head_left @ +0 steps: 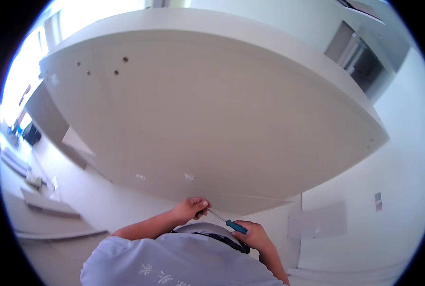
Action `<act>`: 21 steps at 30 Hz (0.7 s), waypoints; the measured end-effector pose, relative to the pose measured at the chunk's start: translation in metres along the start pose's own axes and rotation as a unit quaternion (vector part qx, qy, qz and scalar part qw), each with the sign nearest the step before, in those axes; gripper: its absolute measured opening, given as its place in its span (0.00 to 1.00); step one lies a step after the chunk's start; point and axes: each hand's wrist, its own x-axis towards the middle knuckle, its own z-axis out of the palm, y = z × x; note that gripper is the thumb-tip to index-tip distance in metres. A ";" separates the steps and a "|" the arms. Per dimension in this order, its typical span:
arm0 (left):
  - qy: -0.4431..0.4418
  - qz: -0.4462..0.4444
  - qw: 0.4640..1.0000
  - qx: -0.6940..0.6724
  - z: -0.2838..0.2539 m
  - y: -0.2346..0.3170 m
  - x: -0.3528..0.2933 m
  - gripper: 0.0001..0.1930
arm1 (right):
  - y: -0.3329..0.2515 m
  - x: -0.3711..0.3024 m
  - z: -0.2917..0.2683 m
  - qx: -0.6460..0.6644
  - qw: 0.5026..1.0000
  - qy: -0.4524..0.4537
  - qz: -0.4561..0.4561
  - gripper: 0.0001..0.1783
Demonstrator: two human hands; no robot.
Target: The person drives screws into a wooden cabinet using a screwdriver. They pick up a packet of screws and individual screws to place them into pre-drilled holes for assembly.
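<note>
The right grip [253, 234] wraps the teal handle of a screwdriver [231, 224] before the waist; its long axis slants, shaft pointing forward and left into the left grip [194, 209], pinched on its end, hiding the tip. Beyond spreads a pale panel [222, 109]; a dark item [31, 134] far left is too blurred to name

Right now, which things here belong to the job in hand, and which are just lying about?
Likely the job:
- Screwdriver, handle in the right hand, left hand at the shaft's far end
- Large pale panel in front

Seemingly lying about:
- Pale board, far left
- Dark object, far left, kind unclear
</note>
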 end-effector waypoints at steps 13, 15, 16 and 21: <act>0.167 -0.027 0.986 -0.011 0.027 -0.018 -0.032 0.13 | 0.037 0.018 0.016 0.025 0.993 -0.035 -0.107 0.24; 0.162 -0.009 0.987 -0.012 0.022 -0.014 -0.032 0.14 | 0.031 0.021 0.021 0.042 0.993 -0.027 -0.109 0.24; 0.167 0.007 0.986 -0.025 0.019 -0.011 -0.033 0.14 | 0.029 0.023 0.024 0.056 0.992 -0.020 -0.109 0.24; 0.168 0.025 0.985 -0.031 -0.011 -0.004 -0.030 0.14 | 0.009 0.026 0.039 0.071 0.992 0.018 -0.099 0.24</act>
